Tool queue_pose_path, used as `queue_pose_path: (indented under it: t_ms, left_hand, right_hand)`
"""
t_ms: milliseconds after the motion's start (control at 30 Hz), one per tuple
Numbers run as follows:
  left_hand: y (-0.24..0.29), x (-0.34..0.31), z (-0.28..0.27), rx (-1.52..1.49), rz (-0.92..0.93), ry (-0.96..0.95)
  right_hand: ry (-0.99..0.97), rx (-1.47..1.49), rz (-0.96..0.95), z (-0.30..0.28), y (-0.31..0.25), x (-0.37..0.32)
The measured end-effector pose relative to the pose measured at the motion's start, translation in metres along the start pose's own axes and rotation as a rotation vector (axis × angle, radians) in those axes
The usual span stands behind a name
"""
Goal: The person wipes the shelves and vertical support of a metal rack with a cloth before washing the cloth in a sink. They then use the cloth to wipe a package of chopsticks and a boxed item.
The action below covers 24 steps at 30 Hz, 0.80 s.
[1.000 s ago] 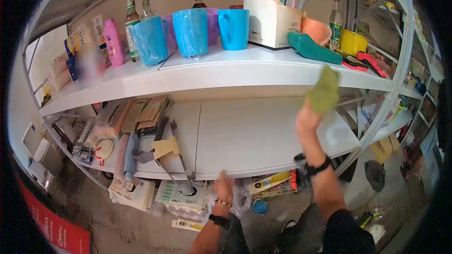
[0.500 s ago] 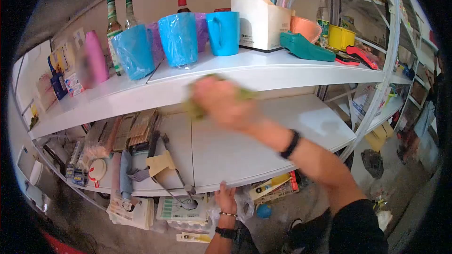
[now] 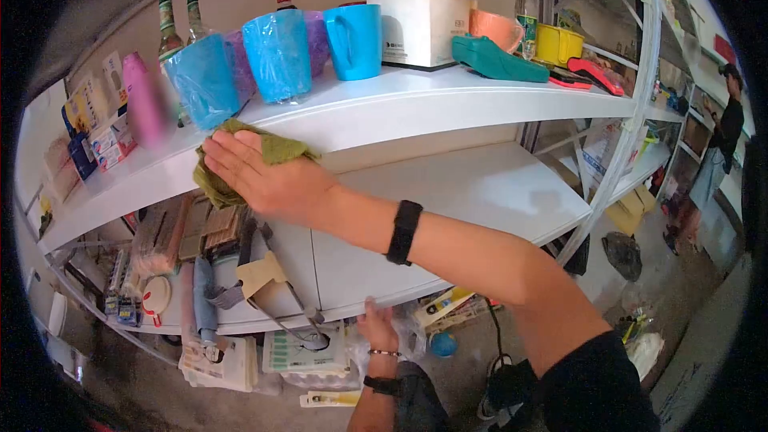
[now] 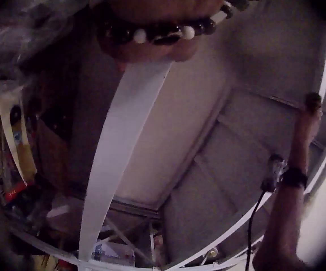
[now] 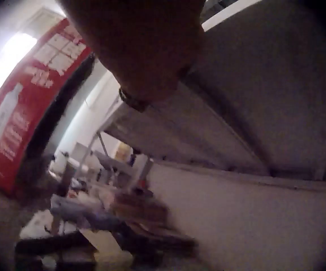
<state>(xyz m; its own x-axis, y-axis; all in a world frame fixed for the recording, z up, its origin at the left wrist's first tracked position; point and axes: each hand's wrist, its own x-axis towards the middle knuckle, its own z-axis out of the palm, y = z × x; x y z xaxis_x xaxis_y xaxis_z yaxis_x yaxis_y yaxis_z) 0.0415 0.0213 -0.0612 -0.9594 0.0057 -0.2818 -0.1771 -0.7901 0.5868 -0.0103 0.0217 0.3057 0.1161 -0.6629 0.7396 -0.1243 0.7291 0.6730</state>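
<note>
pressing down at ten o'clock, a right hand [image 3: 276, 184] spreads its grip flat, fingers straight, over one rumpled olive-green cloth [image 3: 288, 147] on the upper shelf's [image 3: 400, 120] front edge. three blue cups [image 3: 276, 56], two purple cups [image 3: 318, 44] and one orange cup [image 3: 498, 30] line ten to one o'clock. at six, one left hand [image 3: 378, 328] touches the lower shelf's [image 3: 448, 200] edge, fingers loosely extended.

The head view is evenly, moderately lit, bowed by its wide lens and black at the corners, with soft shadows near the right end of the lower shelf [image 3: 448, 208] and a smeared patch beside the pink bottle [image 3: 144, 100]. Both wrist views are dim, grainy and soft, the right one glaring white at upper left.
</note>
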Motion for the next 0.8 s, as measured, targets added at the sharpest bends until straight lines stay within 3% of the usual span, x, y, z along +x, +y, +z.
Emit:
queue_pose_path:
  t_ms: [100, 167, 267, 367, 433, 467, 533, 567, 600, 667, 700, 733, 800]
  left_hand:
    - [-0.003, 0.008, -0.007, 0.071, -0.022, 0.067]
    - [0.003, 0.002, -0.002, 0.008, -0.043, 0.000]
    - [0.003, 0.002, -0.005, 0.055, -0.028, 0.025]
    - [0.006, -0.001, 0.008, 0.070, -0.032, 0.012]
    - [0.006, 0.006, -0.002, 0.091, -0.019, -0.033]
    - [0.007, 0.002, -0.003, 0.100, -0.025, -0.037]
    - [0.009, -0.001, 0.001, 0.086, -0.006, -0.037]
    - [0.009, 0.002, 0.000, 0.095, -0.008, -0.049]
    - [0.005, 0.008, -0.004, 0.100, -0.004, -0.017]
    - [0.003, 0.006, 0.000, 0.103, -0.002, 0.003]
    - [0.002, 0.005, -0.001, 0.097, -0.002, 0.022]
    - [0.004, 0.005, 0.000, 0.091, 0.003, 0.041]
    - [0.005, 0.008, -0.001, 0.113, 0.017, 0.012]
  right_hand:
    - [-0.048, -0.086, -0.074, -0.008, 0.027, -0.030]
    - [-0.129, -0.213, -0.169, -0.034, 0.077, -0.073]
    - [-0.335, -0.201, -0.156, -0.106, 0.163, -0.138]
    - [-0.461, -0.308, -0.110, -0.153, 0.230, -0.206]
    - [-0.384, -0.215, 0.083, -0.164, 0.244, -0.235]
    - [-0.390, -0.222, 0.090, -0.166, 0.235, -0.239]
    - [-0.016, 0.039, 0.593, -0.162, 0.203, -0.239]
    - [0.165, 0.115, 0.939, -0.169, 0.180, -0.225]
    - [0.170, 0.099, 0.944, -0.177, 0.180, -0.236]
    - [0.571, 0.146, 1.406, -0.190, 0.186, -0.239]
    - [0.769, 0.112, 1.384, -0.192, 0.189, -0.240]
    - [0.779, 0.110, 1.380, -0.189, 0.202, -0.244]
    - [0.666, 0.083, 1.611, -0.171, 0.233, -0.264]
